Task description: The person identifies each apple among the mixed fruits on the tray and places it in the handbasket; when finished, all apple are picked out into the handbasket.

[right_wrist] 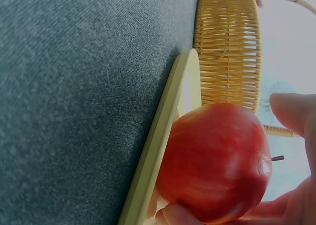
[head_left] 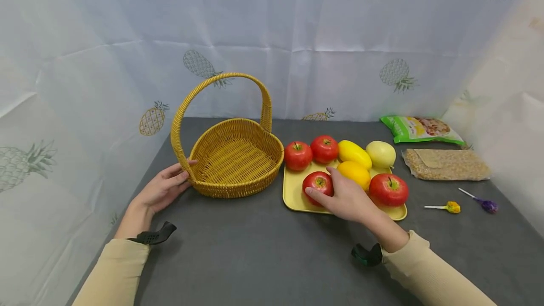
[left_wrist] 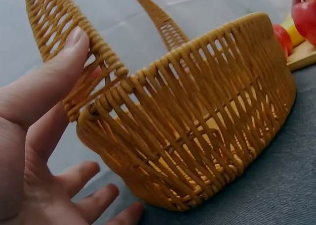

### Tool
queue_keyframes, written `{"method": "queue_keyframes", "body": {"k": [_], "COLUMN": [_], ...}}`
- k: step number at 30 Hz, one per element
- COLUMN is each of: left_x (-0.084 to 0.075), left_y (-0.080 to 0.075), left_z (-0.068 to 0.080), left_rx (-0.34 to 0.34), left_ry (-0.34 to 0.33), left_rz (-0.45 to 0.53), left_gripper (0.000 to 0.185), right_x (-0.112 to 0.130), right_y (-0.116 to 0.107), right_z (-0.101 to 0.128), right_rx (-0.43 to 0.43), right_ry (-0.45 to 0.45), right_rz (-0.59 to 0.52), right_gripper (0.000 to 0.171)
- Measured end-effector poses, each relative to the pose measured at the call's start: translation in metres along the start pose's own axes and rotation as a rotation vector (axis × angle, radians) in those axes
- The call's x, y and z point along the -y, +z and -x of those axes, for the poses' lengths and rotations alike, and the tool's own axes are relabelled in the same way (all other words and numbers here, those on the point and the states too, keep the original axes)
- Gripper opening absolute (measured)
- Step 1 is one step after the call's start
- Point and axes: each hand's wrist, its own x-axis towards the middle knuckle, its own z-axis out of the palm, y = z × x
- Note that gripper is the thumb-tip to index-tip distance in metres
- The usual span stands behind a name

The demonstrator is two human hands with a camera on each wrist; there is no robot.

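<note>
My left hand (head_left: pixel 166 187) is at the left side of a yellow-brown wicker basket (head_left: pixel 238 190). Its thumb presses on the foot of the arched handle (left_wrist: pixel 106 62), with the index finger behind and the other fingers spread below. Nothing lies inside the basket. On the right, my right hand (head_left: pixel 346 197) reaches over a red apple (head_left: pixel 318 184) at the front left of a pale yellow tray (head_left: pixel 293 199). Fingers curl around the far side of this apple. In the right wrist view the thumb (right_wrist: pixel 291 111) stands slightly off its skin. The apple sits on the tray.
More red apples (head_left: pixel 298 156), yellow mango-like fruits (head_left: pixel 355 155) and a pale green round fruit (head_left: pixel 380 154) fill the tray. Farther right lie a green snack bag (head_left: pixel 420 130), a clear bag of grains (head_left: pixel 446 164) and two lollipops (head_left: pixel 453 207). A pineapple-print curtain (head_left: pixel 323 70) hangs behind.
</note>
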Motion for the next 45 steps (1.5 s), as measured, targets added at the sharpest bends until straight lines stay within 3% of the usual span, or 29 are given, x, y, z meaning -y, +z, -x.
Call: {"method": "queue_keyframes", "body": {"k": [4, 9, 14, 22, 26, 35, 45], "left_x": [0.007, 0.011, 0.010, 0.005, 0.007, 0.015, 0.015], "left_y": [-0.003, -0.002, 0.002, 0.006, 0.005, 0.004, 0.003], "left_z": [0.005, 0.010, 0.005, 0.003, 0.005, 0.006, 0.008], "left_rx": [0.022, -0.019, -0.020, -0.035, -0.031, 0.031, 0.029], "left_ry": [0.020, 0.041, 0.041, 0.036, 0.025, 0.061, 0.048], "left_rz": [0.055, 0.009, -0.044, -0.010, 0.001, -0.024, -0.067], "left_gripper": [0.035, 0.031, 0.030, 0.037, 0.038, 0.037, 0.037], "right_x": [0.001, 0.003, 0.002, 0.001, 0.006, 0.017, 0.038], "right_y": [0.003, 0.004, 0.004, 0.004, -0.002, -0.018, -0.022], "right_z": [-0.002, -0.007, -0.008, -0.010, -0.014, -0.028, -0.045], "right_rx": [0.028, 0.043, 0.001, -0.085, -0.076, -0.040, -0.023], "right_ry": [0.007, -0.006, 0.010, -0.014, -0.004, 0.006, -0.024], "right_rz": [0.001, 0.005, 0.009, -0.053, -0.068, -0.139, -0.245], "right_gripper": [0.101, 0.101, 0.100, 0.090, 0.097, 0.088, 0.084]}}
